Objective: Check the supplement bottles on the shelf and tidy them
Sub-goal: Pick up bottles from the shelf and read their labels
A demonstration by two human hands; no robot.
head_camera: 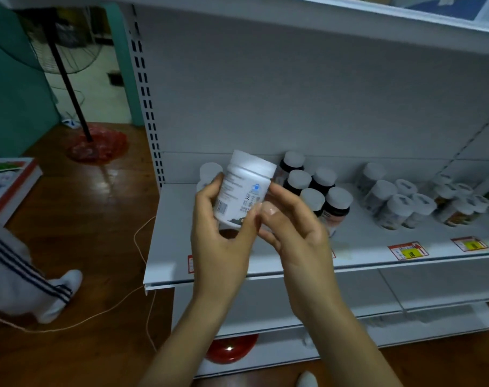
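Holds a white plastic supplement bottle tilted above the white metal shelf's left end, left grip curled round its base, right grip pinching its side. Seems early: leaves dark white-capped bottles and clear white-lidded jars, rightward, loosely clustered and unstraightened.

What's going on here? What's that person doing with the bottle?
A person is checking a white bottle, holding it tilted in front of the shelf. The left hand holds its side and the right hand pinches its lower end, with the printed label facing them. More white-capped bottles stand on the shelf: a dark group just behind the hands and paler ones farther right.
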